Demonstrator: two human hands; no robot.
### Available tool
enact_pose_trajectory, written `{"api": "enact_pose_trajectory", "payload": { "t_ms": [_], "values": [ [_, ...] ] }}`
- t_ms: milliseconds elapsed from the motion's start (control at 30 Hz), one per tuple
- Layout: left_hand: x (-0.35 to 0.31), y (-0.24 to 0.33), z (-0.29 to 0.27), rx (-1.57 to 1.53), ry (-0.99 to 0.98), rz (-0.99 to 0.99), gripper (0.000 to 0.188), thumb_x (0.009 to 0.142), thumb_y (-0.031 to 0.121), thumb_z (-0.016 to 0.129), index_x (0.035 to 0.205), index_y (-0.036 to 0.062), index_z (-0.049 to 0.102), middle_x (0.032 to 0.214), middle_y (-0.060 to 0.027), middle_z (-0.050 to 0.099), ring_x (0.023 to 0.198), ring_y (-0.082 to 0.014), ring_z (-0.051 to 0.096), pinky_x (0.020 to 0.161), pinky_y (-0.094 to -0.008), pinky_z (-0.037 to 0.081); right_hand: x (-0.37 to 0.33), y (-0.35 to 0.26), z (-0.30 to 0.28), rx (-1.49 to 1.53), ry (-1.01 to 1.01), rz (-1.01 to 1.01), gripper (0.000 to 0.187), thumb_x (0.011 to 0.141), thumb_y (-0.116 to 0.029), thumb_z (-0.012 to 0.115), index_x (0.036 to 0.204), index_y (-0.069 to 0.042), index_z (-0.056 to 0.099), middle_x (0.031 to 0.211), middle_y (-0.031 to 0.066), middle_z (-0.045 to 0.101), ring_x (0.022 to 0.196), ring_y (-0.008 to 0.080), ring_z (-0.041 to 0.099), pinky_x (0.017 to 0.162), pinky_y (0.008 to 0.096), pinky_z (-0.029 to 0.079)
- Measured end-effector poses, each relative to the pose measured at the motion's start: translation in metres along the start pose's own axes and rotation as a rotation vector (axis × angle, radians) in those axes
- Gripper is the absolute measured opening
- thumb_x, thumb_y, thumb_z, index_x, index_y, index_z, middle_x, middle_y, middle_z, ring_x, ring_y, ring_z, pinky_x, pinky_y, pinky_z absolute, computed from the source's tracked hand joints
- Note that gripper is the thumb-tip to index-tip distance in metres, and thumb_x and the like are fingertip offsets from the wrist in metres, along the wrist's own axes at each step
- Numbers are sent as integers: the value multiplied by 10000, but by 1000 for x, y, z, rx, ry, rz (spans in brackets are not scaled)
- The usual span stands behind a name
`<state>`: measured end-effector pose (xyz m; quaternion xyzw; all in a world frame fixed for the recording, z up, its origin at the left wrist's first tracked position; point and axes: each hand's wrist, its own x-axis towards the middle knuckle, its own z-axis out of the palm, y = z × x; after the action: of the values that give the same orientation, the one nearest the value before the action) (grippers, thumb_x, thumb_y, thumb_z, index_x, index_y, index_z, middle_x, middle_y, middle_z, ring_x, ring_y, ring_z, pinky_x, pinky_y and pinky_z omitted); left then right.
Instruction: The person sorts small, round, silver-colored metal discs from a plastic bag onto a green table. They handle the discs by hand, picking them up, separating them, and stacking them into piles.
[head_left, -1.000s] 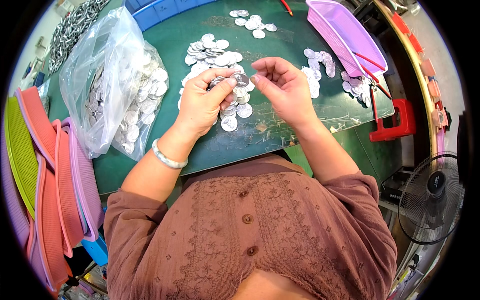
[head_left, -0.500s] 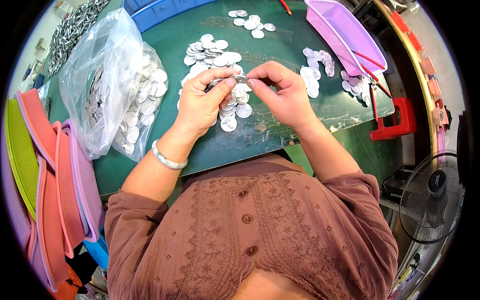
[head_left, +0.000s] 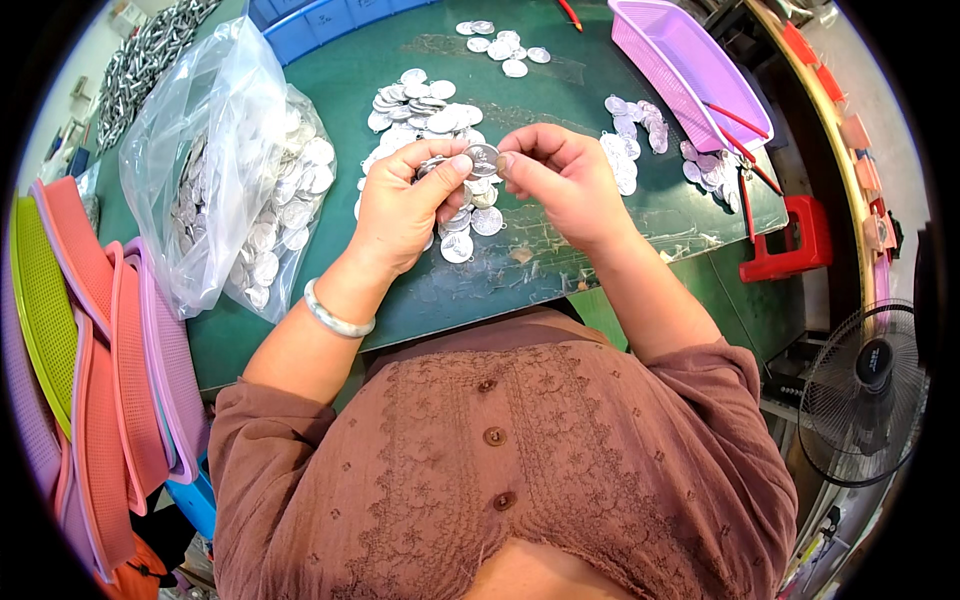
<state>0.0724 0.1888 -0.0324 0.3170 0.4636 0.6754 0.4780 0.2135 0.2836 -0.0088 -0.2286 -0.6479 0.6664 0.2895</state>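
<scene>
Between my two hands is a round silver medallion, its flat face turned up toward me. My left hand is closed, with the thumb on the medallion's left edge and more silver discs tucked under the curled fingers. My right hand pinches the medallion's right edge between thumb and fingertips. Beneath both hands spreads a heap of silver medallions with small loops, lying on the green table; my hands hide part of it.
A clear plastic bag of medallions stands left. Smaller groups of medallions lie right, beside a purple basket and red-handled pliers. A blue bin sits at the back. Stacked plastic baskets rise at the left edge.
The medallion between my hands has turned from edge-on to face-up. My right hand has shifted slightly, its fingers curling a little more; my left hand has stayed in place.
</scene>
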Motion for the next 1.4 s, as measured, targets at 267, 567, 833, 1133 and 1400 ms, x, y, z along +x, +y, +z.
{"api": "enact_pose_trajectory", "payload": {
  "t_ms": [267,567,833,1133,1400],
  "values": [
    [1,3,-1,-165,-66,-100,150,832,87,535,958,9,560,754,-52,559,561,-67,460,434,-165,328,5,6,-7,251,-49,174,132,774,-101,579,856,3,576,711,37,577,581,78,509,539,193,420],
    [2,7,-3,-211,-90,-168,186,842,126,510,968,-7,544,758,-58,573,563,-78,479,438,-181,337,6,9,-8,354,-65,242,137,790,-115,584,863,0,573,704,37,576,560,79,511,514,191,414],
    [5,6,-6,-254,-99,-233,189,846,130,490,966,-8,540,757,-63,572,565,-79,482,435,-181,342,5,8,-8,390,-74,276,135,799,-133,583,847,-8,568,694,34,573,554,80,507,501,196,406],
    [4,7,-4,-233,-78,-255,186,840,131,506,954,-10,543,748,-57,569,560,-79,481,429,-180,341,5,10,-7,332,-88,289,141,802,-143,582,831,-7,561,680,24,568,550,78,505,494,193,403],
    [6,3,-5,-233,-30,-208,148,827,132,554,919,17,561,741,-47,557,560,-75,468,449,-195,353,5,13,-6,303,-100,272,129,786,-131,595,816,-11,559,676,30,567,549,78,504,491,193,402]
  ]
}}
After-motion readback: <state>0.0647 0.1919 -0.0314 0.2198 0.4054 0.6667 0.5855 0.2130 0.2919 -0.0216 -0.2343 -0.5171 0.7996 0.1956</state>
